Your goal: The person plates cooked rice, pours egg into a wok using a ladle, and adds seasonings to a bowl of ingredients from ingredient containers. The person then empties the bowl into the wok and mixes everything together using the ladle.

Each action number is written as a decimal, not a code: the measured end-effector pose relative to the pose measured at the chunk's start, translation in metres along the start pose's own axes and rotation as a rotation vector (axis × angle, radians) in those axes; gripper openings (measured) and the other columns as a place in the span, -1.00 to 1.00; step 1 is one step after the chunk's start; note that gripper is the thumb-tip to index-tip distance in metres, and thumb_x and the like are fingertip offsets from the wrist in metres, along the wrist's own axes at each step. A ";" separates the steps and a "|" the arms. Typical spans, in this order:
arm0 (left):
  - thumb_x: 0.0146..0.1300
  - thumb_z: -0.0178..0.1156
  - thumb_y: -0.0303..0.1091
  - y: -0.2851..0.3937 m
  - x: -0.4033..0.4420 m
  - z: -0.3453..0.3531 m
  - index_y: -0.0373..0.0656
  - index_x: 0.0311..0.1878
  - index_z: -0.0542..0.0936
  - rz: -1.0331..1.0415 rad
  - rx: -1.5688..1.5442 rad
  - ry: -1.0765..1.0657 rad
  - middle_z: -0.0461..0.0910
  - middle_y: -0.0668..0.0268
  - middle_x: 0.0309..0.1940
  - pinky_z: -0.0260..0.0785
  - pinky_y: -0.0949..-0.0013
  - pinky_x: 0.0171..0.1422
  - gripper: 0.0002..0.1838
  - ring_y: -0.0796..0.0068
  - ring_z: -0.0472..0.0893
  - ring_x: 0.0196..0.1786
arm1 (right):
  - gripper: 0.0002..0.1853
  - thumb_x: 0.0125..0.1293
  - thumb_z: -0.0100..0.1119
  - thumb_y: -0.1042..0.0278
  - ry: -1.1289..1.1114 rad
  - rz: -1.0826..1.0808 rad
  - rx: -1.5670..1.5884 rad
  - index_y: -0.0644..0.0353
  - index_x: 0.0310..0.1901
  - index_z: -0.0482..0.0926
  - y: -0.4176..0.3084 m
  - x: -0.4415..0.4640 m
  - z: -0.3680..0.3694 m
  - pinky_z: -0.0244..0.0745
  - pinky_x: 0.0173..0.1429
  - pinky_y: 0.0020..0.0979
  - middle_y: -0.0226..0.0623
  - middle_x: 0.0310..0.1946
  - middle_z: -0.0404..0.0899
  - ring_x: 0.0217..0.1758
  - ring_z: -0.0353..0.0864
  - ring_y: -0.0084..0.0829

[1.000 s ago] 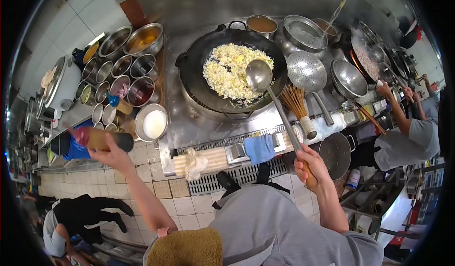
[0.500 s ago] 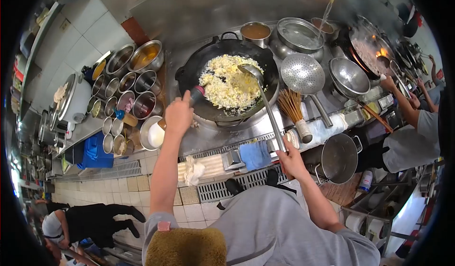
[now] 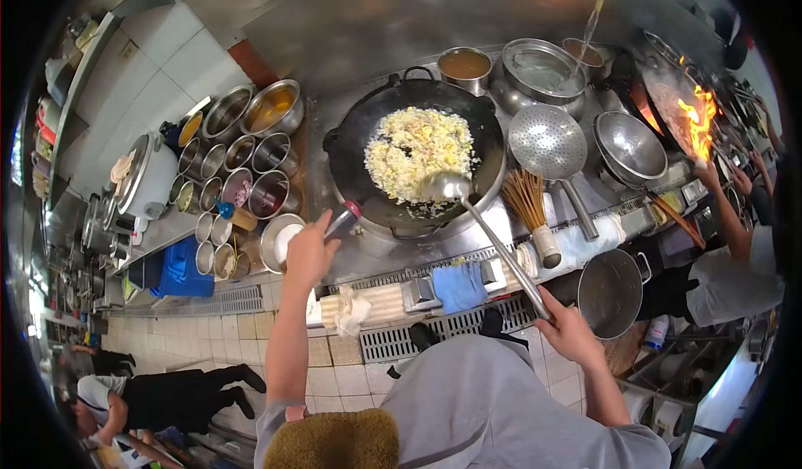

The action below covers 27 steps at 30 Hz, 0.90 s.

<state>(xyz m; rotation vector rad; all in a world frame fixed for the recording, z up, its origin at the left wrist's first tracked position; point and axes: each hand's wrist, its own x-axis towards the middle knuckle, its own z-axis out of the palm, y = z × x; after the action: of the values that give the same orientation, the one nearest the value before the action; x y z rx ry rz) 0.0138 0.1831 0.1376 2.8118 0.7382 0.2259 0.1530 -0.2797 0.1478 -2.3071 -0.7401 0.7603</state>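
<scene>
In the head view my left hand [image 3: 309, 252] is closed round a small bottle-like container with a pinkish-red end [image 3: 347, 212], blurred by motion, left of the wok's front rim. My right hand [image 3: 570, 333] grips the end of a long-handled metal ladle [image 3: 505, 256]. The ladle's bowl hangs over the near right part of a black wok [image 3: 359, 181], smeared by movement; whether it touches the food is unclear. Fried rice [image 3: 413, 147] with yellow egg bits lies spread in the wok.
A perforated skimmer [image 3: 547, 143], bamboo brush [image 3: 526, 202] and water pot [image 3: 543, 72] stand right of the wok. Flames [image 3: 697, 122] rise at a co-worker's wok, far right. Metal bowls [image 3: 271, 108] and cups crowd the left counter. A blue cloth [image 3: 459, 287] lies on the front edge.
My left hand has drawn back toward me, taking the container from over the wok's rim. The ladle has come nearer, toward the wok's front. Flames at the neighbouring wok have grown.
</scene>
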 end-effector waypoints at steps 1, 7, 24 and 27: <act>0.05 0.42 -0.35 -0.003 -0.006 0.003 -0.18 0.32 0.48 -0.022 -0.080 0.013 0.66 -0.08 -0.19 0.45 0.11 -0.03 -0.30 -0.04 0.65 -0.12 | -0.31 0.26 0.25 0.37 -0.038 0.004 -0.031 0.15 0.42 0.27 -0.010 -0.001 -0.008 0.53 -0.22 -0.07 0.10 -0.50 0.59 -0.39 0.66 0.05; 0.05 0.46 -0.37 -0.006 -0.012 0.014 -0.21 0.34 0.47 -0.323 -0.434 -0.024 0.70 -0.03 -0.19 0.48 0.32 -0.08 -0.28 0.31 0.69 -0.25 | -0.40 0.30 0.19 0.33 -0.029 -0.185 -0.180 0.14 0.38 0.34 -0.025 0.097 0.011 0.50 -0.12 -0.07 0.16 -0.38 0.61 -0.26 0.62 0.17; 0.08 0.40 -0.56 -0.091 -0.028 0.016 -0.28 0.39 0.39 -0.138 -0.898 0.191 0.62 0.05 0.11 0.41 0.36 0.23 -0.25 0.34 0.62 0.11 | -0.38 0.24 0.26 0.46 -0.115 0.061 -0.275 0.34 0.34 0.35 -0.103 0.027 -0.027 0.53 -0.11 -0.24 0.19 -0.34 0.61 -0.30 0.68 -0.02; 0.08 0.41 -0.46 -0.075 -0.015 -0.004 -0.18 0.39 0.42 -0.107 -0.566 0.044 0.62 -0.05 0.06 0.46 0.25 0.18 -0.26 0.10 0.65 0.05 | -0.41 0.27 0.23 0.45 -0.050 -0.068 -0.188 0.38 0.33 0.35 -0.088 0.059 0.001 0.52 -0.19 -0.21 0.14 -0.41 0.59 -0.43 0.63 -0.05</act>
<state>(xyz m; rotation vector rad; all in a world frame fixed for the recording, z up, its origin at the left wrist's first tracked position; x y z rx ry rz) -0.0344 0.2401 0.1214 2.2332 0.6986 0.4061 0.1651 -0.1824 0.1868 -2.4223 -0.9435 0.7475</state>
